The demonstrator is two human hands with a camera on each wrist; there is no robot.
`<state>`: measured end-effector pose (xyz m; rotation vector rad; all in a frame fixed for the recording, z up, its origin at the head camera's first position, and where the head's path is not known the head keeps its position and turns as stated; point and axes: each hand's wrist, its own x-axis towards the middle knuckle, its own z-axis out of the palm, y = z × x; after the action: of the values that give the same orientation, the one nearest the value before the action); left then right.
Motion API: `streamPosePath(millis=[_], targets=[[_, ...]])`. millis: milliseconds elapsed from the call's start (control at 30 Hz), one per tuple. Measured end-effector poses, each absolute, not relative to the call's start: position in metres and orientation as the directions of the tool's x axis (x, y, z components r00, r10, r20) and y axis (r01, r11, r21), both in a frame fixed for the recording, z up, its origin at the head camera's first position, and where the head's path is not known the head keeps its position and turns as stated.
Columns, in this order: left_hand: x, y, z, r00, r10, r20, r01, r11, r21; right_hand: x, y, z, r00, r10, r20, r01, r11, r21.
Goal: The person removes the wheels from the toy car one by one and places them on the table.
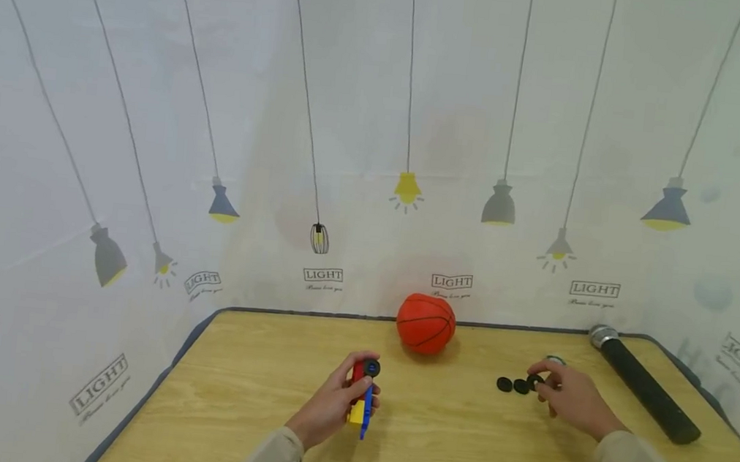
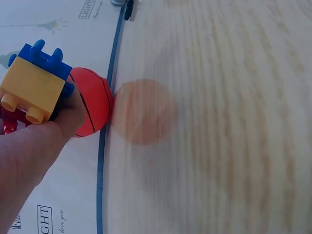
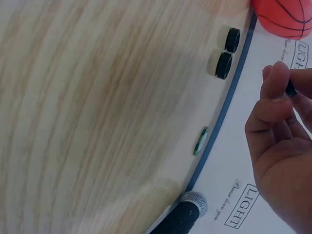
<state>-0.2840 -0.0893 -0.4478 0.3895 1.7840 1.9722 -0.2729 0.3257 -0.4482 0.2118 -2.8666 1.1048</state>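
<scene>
My left hand (image 1: 328, 407) grips a toy vehicle of building blocks in red, yellow and blue (image 1: 357, 412), held over the table. A black toy wheel (image 1: 371, 367) shows at its far end. In the left wrist view its yellow block (image 2: 33, 87) and a blue piece with hooks (image 2: 46, 59) face the camera. On the right, thumb and fingers of my right hand (image 1: 571, 401) pinch another black toy wheel (image 1: 534, 382), mostly hidden by fingers in the right wrist view. Two more black wheels, one farther left (image 1: 504, 384) and one nearer the hand (image 1: 521, 386), lie on the table.
A red basketball-patterned ball (image 1: 426, 324) sits at the table's back edge. Behind the right hand lies a small round green-and-white object (image 3: 200, 141). A black microphone (image 1: 647, 387) lies along the right side. A white printed curtain (image 1: 367, 113) surrounds the wooden table (image 1: 238, 374).
</scene>
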Motion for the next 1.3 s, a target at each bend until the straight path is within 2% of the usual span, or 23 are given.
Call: streamPosePath(millis=[667,900,1133,1300], targets=[[-0.287,-0.087,-0.441,-0.864,0.487,-0.124,-0.141,0.002,0.99,-0.292,0.342,-0.461,-0.999,0.035,0.023,0.014,0.802,-0.597],[-0.283,-0.086,-0.444,-0.863,0.486,-0.137,-0.157,0.0,0.988,-0.294,0.342,-0.469,-0.996,0.072,-0.058,0.092,0.793,-0.602],[-0.284,-0.086,-0.445,-0.863,0.488,-0.135,-0.15,0.009,0.989,-0.297,0.341,-0.465,-0.996,0.084,0.005,0.067,0.83,-0.554],[-0.284,-0.087,-0.445,-0.862,0.489,-0.13,-0.144,0.01,0.99,-0.299,0.336,-0.464,-0.995,0.097,0.003,0.08,0.838,-0.54]])
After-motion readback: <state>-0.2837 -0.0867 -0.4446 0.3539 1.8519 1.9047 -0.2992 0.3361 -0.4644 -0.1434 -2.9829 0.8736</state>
